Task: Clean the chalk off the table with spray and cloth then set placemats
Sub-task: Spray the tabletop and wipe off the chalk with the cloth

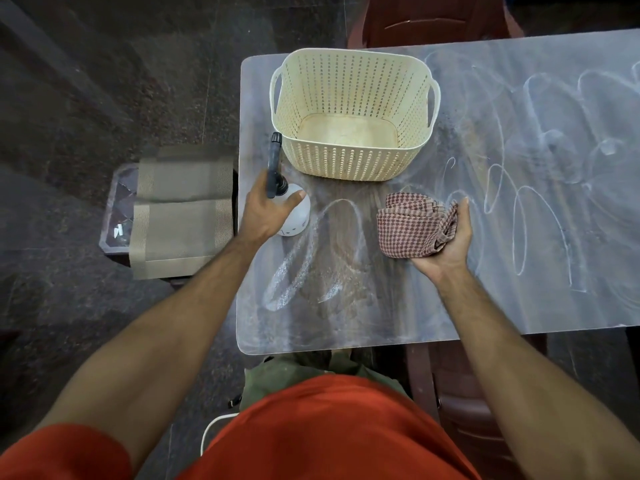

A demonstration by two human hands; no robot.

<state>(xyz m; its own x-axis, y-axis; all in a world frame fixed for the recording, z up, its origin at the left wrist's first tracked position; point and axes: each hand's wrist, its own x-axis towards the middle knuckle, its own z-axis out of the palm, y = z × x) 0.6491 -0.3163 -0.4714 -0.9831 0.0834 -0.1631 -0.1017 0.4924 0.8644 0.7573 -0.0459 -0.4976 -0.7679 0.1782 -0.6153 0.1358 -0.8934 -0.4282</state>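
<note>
A dark table [450, 306] is covered in white chalk scribbles [526, 223]. My left hand [266, 209] grips a white spray bottle [298, 216] with a black nozzle, standing near the table's left edge. My right hand [446, 240] holds a folded red-and-white checked cloth [408, 223] just above the table, right of the bottle. Two beige placemats [180, 216] lie on a small stool left of the table.
An empty cream plastic basket [353, 112] stands on the table just behind the bottle. A small glass-topped stool [117, 216] bears the placemats. Dark red chairs [429, 19] stand at the far side and at the near right. Dark stone floor lies to the left.
</note>
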